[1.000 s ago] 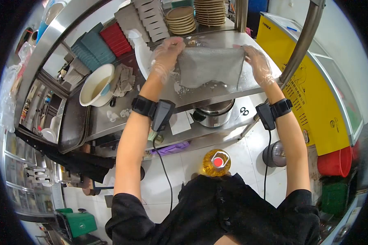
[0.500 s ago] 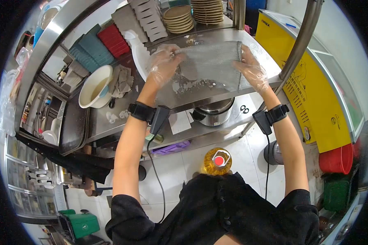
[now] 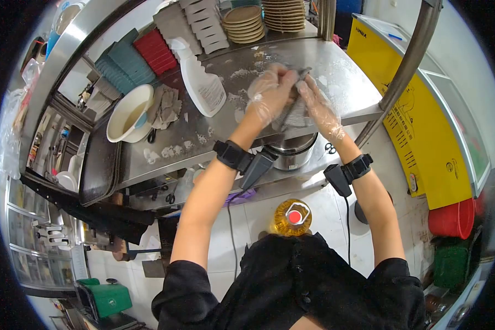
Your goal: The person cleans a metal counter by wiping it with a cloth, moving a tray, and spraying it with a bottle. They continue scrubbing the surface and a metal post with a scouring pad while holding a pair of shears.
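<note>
Both of my hands wear clear plastic gloves and meet over the right part of the steel counter. Bunched between them is a grey cleaning cloth, its lower end hanging toward the counter's front edge. My left hand is closed on the cloth's upper part. Against its other side my right hand presses with fingers fairly straight, gripping the cloth near the top. White foam patches lie on the steel. A white spray bottle is left of my left hand.
A cream basin and a crumpled brown-grey cloth sit at the counter's left. Stacked plates and red containers line the back. A metal post rises at right. An oil jug stands on the floor.
The cloth, spread flat between my hands before, is now gathered and folded. My left hand has moved right toward my right hand, which has come slightly left. The spray bottle shows fully now.
</note>
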`<state>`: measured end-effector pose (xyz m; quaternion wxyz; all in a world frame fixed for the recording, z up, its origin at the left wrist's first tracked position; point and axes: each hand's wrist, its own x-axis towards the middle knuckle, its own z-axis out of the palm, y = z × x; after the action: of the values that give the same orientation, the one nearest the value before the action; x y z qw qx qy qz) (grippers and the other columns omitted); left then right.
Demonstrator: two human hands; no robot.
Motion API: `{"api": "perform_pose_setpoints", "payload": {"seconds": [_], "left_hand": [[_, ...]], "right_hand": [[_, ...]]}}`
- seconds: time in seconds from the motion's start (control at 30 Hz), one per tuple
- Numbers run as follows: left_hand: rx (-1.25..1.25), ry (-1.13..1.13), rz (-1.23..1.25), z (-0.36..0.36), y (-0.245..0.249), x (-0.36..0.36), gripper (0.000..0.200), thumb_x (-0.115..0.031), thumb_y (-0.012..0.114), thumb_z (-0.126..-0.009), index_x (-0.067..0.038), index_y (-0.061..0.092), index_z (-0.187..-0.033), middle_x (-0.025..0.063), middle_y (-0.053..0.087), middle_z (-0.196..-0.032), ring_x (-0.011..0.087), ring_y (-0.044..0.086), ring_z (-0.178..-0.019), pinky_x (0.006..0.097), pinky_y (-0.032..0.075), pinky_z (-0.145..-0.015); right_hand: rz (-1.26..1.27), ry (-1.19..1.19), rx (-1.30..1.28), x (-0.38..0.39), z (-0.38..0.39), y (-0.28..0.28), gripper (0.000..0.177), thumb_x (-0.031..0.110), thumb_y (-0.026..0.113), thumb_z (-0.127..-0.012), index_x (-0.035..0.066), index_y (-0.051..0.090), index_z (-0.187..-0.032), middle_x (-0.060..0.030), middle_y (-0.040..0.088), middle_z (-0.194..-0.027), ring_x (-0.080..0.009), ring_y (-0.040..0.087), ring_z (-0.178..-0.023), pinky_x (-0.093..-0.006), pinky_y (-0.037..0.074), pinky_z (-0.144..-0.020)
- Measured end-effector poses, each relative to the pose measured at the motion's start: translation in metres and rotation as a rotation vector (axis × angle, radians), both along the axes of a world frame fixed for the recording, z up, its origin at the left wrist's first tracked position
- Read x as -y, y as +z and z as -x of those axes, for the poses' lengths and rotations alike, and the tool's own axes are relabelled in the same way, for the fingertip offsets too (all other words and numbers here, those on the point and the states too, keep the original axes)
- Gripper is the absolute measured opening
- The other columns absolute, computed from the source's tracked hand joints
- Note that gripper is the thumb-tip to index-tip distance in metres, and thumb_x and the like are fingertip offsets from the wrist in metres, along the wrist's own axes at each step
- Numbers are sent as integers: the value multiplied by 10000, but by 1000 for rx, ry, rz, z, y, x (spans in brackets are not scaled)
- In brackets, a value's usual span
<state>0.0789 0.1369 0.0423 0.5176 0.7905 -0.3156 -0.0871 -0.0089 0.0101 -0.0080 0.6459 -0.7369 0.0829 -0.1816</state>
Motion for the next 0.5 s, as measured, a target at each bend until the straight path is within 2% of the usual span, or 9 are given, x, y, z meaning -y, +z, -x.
{"api": "perform_pose_setpoints", "payload": {"seconds": [0.03, 0.1, 0.17, 0.23, 0.27, 0.37, 0.43, 0.47, 0.5], "left_hand": [[-1, 0, 0, -1, -8, 2, 348, -314, 525, -985, -4, 561, -1138, 116, 672, -1011, 191, 696, -789, 293, 563, -723], [-17, -154, 213, 2, -15, 3, 336, -315, 493, -1007, -20, 579, -1144, 77, 679, -999, 160, 676, -860, 292, 562, -739], [-51, -155, 271, 5, -20, -1, 322, -312, 498, -1011, -37, 587, -1153, 65, 677, -1003, 137, 649, -894, 270, 544, -733], [117, -5, 232, -5, -37, -11, 327, -317, 507, -1009, -39, 584, -1164, 66, 672, -1030, 121, 633, -859, 258, 522, -731], [90, 53, 209, -13, -49, -15, 305, -300, 522, -1005, -42, 596, -1149, 63, 674, -1026, 108, 623, -842, 244, 497, -732], [39, 117, 322, -24, -88, -28, 285, -287, 555, -991, -49, 601, -1141, 52, 675, -1018, 102, 616, -861, 239, 486, -756], [74, 131, 307, -22, -98, -40, 280, -274, 571, -981, -52, 598, -1149, 58, 671, -1026, 106, 614, -888, 242, 481, -777], [110, 142, 292, -19, -102, -44, 278, -260, 587, -971, -54, 595, -1157, 65, 667, -1034, 111, 612, -915, 246, 476, -798], [108, 136, 292, -11, -97, -47, 278, -260, 587, -971, -54, 595, -1157, 65, 667, -1034, 111, 612, -915, 246, 476, -798]], "right_hand": [[36, -99, -14, -1, -1, 0, 749, 417, 550, -954, -15, 270, -1498, -205, 444, -1457, -263, 534, -1241, -298, 370, -1059], [38, -86, 10, 14, -11, -24, 760, 419, 554, -949, -33, 272, -1491, -200, 434, -1468, -265, 493, -1285, -290, 345, -1075], [38, -76, 33, 28, -12, -39, 771, 420, 559, -945, -51, 275, -1485, -194, 425, -1478, -268, 452, -1329, -282, 319, -1091], [67, -182, -28, 31, -5, -37, 762, 422, 565, -938, -55, 303, -1471, -202, 420, -1480, -270, 413, -1362, -283, 290, -1111], [66, -183, -29, 36, -7, -42, 762, 422, 565, -938, -55, 303, -1471, -202, 420, -1480, -270, 413, -1362, -283, 290, -1111], [170, -286, -46, 65, -14, -58, 721, 411, 568, -936, -17, 335, -1468, -200, 464, -1441, -282, 431, -1347, -295, 309, -1098], [468, -179, 16, 85, -11, -61, 533, 370, 505, -981, 39, 485, -1398, -151, 366, -1524, -241, 432, -1337, -368, 415, -1008], [466, -183, 13, 90, -13, -59, 533, 370, 505, -981, 39, 485, -1398, -151, 366, -1524, -241, 432, -1337, -368, 415, -1008], [542, -256, -129, 95, -15, -54, 518, 383, 528, -951, 42, 531, -1342, -154, 460, -1420, -267, 491, -1267, -377, 427, -996]]}}
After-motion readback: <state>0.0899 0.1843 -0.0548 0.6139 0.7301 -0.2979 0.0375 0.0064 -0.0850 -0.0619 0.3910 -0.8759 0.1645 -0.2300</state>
